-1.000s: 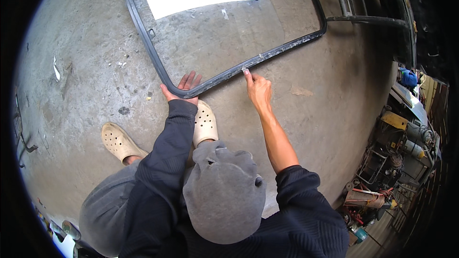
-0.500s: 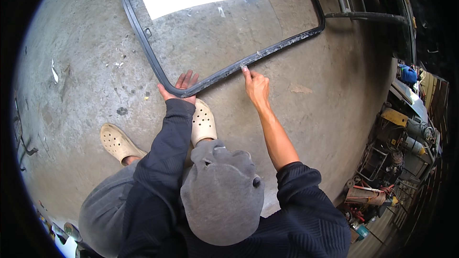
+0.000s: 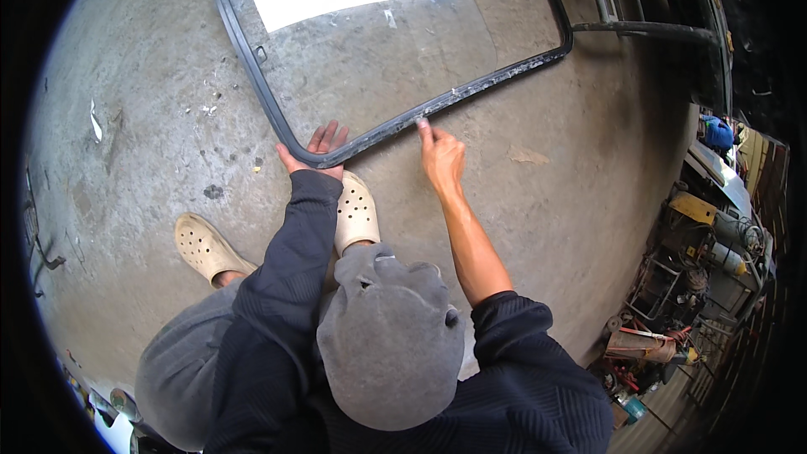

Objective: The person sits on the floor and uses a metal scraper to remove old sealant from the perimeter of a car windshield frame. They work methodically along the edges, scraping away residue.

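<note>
A window with a dark frame (image 3: pixel 382 136) and clear glass (image 3: pixel 370 67) lies at an angle over the concrete floor. At its near left corner, my left hand (image 3: pixel 319 150) holds the frame from below. The thumb is on the outer side, and the fingers are stretched out under the glass, seen through it. My right hand (image 3: pixel 442 155) is closed, its fingers curled and its thumb tip against the frame's near edge. Anything inside those fingers is hidden. Pale, flaky residue (image 3: pixel 455 92) marks this edge near the right hand.
My cream clogs (image 3: pixel 356 210) and bent grey-clad knee (image 3: pixel 388 336) are close below the window. A dark metal bar (image 3: pixel 647 28) extends from a structure at the upper right. Carts, cylinders and tools (image 3: pixel 698 261) crowd the right side. Scraps (image 3: pixel 95 122) litter the floor at left.
My right hand has slid slightly left along the near edge of the frame, its thumb still touching it. The left hand stays at the corner.
</note>
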